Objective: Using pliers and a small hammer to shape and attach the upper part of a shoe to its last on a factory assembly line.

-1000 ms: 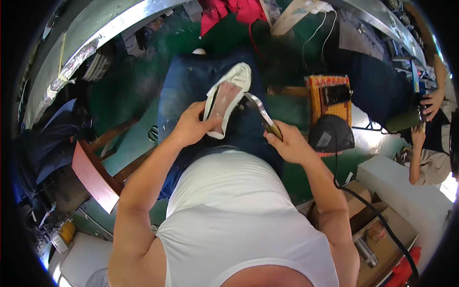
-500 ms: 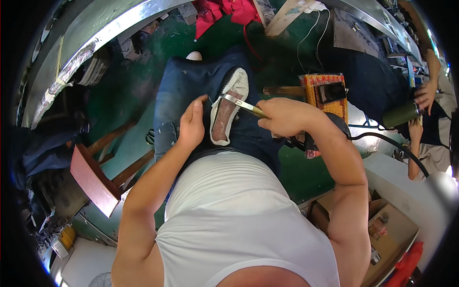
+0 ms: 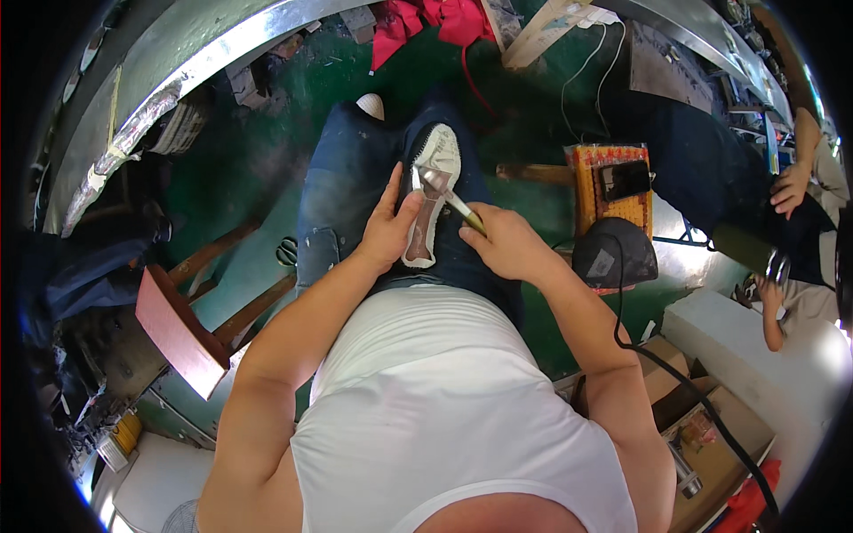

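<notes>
An upturned shoe [image 3: 427,218] lies lengthwise on my lap, its white turned-in edge framing a brown bottom. My left hand [image 3: 387,229] is at the shoe's left side, with the fingers straight along it and the thumb over the rim. In my right hand [image 3: 503,242] is a hammer-like tool [image 3: 461,208] with a metal head and an olive-gold handle. The metal end meets the shoe's bottom below the toe, near my left fingertips. Whether a small nail or other piece lies under it cannot be made out.
Right of my legs, a phone [image 3: 625,180] rests on a yellow-and-red pad [image 3: 586,209], beside a dark rounded thing [image 3: 617,255] with a black cord. Scissors [image 3: 286,251] and a reddish wooden stool [image 3: 178,333] are left. A co-worker's hand [image 3: 789,189] is far right; a cardboard box [image 3: 742,426] stands lower right.
My left hand has moved right and up onto the shoe's side. My right hand has come lower and left, tilting the tool so its metal end lies over the shoe's bottom.
</notes>
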`<state>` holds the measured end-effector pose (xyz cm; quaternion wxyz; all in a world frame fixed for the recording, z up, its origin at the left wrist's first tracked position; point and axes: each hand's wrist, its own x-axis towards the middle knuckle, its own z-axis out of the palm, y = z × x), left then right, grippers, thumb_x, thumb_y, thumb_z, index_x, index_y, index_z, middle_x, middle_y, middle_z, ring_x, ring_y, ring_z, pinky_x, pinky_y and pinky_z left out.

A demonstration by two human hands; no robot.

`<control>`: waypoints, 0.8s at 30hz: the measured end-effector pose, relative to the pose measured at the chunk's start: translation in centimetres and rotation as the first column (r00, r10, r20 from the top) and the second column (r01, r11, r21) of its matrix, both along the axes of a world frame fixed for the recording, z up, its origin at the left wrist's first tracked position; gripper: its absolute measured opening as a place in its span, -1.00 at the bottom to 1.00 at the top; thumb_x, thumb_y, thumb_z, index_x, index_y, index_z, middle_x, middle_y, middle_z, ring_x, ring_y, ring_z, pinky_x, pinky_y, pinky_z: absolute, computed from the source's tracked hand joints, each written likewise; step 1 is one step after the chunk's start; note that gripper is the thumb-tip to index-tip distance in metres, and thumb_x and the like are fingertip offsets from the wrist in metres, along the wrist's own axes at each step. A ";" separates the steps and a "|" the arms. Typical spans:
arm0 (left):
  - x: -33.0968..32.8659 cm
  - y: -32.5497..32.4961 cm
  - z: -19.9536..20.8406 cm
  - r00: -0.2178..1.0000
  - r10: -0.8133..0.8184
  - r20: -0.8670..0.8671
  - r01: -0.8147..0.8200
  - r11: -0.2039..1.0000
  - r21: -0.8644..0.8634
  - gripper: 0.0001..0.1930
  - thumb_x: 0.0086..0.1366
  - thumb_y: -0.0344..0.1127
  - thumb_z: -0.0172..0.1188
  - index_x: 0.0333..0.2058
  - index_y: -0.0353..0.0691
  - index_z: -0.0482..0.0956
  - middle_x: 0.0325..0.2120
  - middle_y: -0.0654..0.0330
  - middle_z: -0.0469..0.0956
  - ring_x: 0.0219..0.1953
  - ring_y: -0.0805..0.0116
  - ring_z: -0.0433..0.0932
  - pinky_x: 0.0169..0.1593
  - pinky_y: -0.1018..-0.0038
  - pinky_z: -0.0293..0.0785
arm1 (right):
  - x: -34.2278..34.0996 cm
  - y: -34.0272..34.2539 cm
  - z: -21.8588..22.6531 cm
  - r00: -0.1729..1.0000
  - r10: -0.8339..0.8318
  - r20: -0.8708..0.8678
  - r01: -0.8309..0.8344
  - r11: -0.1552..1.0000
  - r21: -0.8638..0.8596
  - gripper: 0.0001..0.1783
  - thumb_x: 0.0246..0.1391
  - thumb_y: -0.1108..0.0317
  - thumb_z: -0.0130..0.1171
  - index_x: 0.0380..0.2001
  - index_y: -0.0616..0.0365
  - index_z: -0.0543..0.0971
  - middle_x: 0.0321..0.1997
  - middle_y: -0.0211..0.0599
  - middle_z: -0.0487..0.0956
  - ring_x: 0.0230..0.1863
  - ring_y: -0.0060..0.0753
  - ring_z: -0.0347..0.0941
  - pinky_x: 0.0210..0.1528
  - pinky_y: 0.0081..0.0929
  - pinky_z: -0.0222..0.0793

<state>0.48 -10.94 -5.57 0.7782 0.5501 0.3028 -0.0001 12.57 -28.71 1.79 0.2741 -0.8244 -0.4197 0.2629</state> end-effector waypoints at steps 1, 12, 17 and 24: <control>0.1 -0.1 -0.1 0.999 -0.024 -0.027 0.028 0.987 0.161 -0.26 0.41 -0.09 0.11 0.43 -0.07 -0.04 0.29 -0.08 0.23 0.31 0.16 0.26 0.30 0.42 0.20 | 0.3 0.1 -0.4 0.931 -0.104 -0.349 0.072 0.992 -0.102 -0.72 0.23 0.29 0.11 -0.12 0.29 0.51 -0.37 -0.21 0.56 -0.40 -0.29 0.49 -0.32 -0.43 0.42; 1.0 0.8 4.6 0.885 -0.281 -0.372 0.461 0.413 0.785 -0.44 0.45 -0.12 -0.14 0.39 0.25 0.04 0.24 -0.20 0.27 -0.03 -0.23 0.55 -0.01 0.10 0.54 | 3.7 -3.3 -1.9 0.026 -0.156 -0.987 0.108 0.982 -0.152 -0.58 0.24 0.26 0.15 0.01 0.40 0.45 -0.27 -0.22 0.59 -0.32 -0.44 0.57 -0.54 -0.64 0.49; 1.0 0.8 5.6 0.838 -0.380 -0.391 0.525 0.367 0.768 -0.45 0.46 -0.10 -0.17 0.39 0.25 0.00 0.27 -0.21 0.22 -0.02 -0.23 0.55 -0.02 0.10 0.54 | 2.2 -0.6 -1.4 0.558 -0.230 -0.798 0.441 0.896 0.050 -0.49 0.39 0.00 -0.16 -0.16 0.32 0.50 -0.39 -0.24 0.60 -0.47 -0.38 0.53 -0.43 -0.44 0.42; -0.7 -0.7 1.7 0.967 -0.137 -0.215 0.254 0.601 0.758 -0.18 0.44 -0.04 -0.08 0.42 -0.21 -0.36 0.28 -0.27 0.20 0.03 -0.28 0.50 0.03 0.11 0.49 | 3.0 2.8 1.4 0.954 -0.087 -0.288 0.118 0.989 0.093 -0.50 0.37 0.04 -0.13 -0.33 0.34 0.49 -0.52 -0.19 0.56 -0.44 -0.31 0.55 -0.32 -0.39 0.43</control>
